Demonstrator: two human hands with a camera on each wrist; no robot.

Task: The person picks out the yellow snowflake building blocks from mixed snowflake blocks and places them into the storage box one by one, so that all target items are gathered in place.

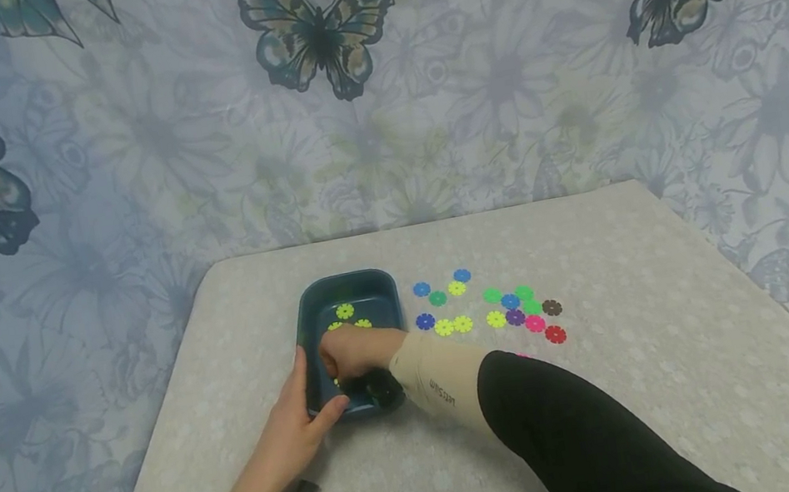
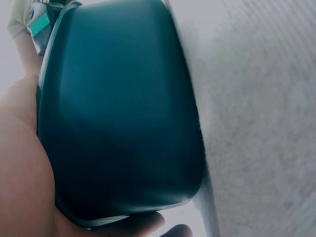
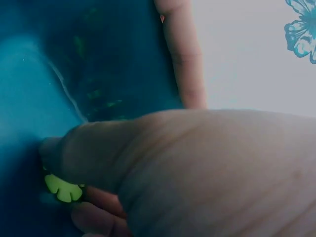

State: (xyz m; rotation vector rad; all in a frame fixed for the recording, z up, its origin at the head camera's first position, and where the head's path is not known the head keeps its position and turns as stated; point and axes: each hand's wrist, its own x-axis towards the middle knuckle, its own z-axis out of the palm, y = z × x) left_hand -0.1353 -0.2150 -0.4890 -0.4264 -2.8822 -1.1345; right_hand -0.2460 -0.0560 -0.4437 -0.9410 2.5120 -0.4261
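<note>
A dark teal plastic tray (image 1: 315,306) with rounded corners stands on the table, several yellow-green flower-shaped discs (image 1: 346,311) lying in it. My left hand (image 1: 278,443) holds the tray at its near left corner, the thumb at the near rim and the fingers along the left side. Reaching over the right rim, my right hand (image 1: 357,348) is down inside the tray. In the right wrist view its thumb and fingers pinch a yellow-green flower disc (image 3: 64,189), partly hidden by the thumb. The left wrist view shows mainly the tray's outer wall (image 2: 123,98).
Right of the tray, loose flower discs lie scattered: blue (image 1: 421,289), green (image 1: 437,298), yellow (image 1: 462,324), purple (image 1: 515,317), pink (image 1: 535,324), red (image 1: 556,334) and brown (image 1: 552,308). The right forearm partly covers a pink one. A butterfly-patterned wall (image 1: 367,157) stands behind the cloth-covered table (image 1: 646,311).
</note>
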